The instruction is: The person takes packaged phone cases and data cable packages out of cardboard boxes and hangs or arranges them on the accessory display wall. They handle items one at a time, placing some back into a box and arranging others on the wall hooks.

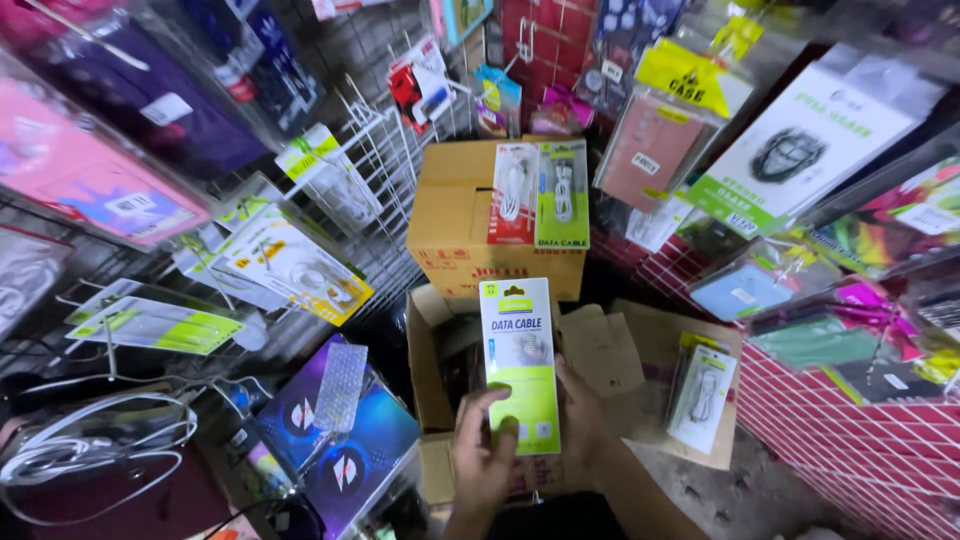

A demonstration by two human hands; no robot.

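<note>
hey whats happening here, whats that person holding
A person holds a flat green-and-white cable package upright in both hands, the left hand at its lower left edge and the right hand behind its right side. Below it sits an open cardboard box. Two more cable packages lean on a closed box behind, with packaged accessories hanging on wire racks all around.

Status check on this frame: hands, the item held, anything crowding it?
Left hand and right hand both grip one green-and-white cable pack, upright. Open cardboard box right behind it. Nothing blocking.
</note>
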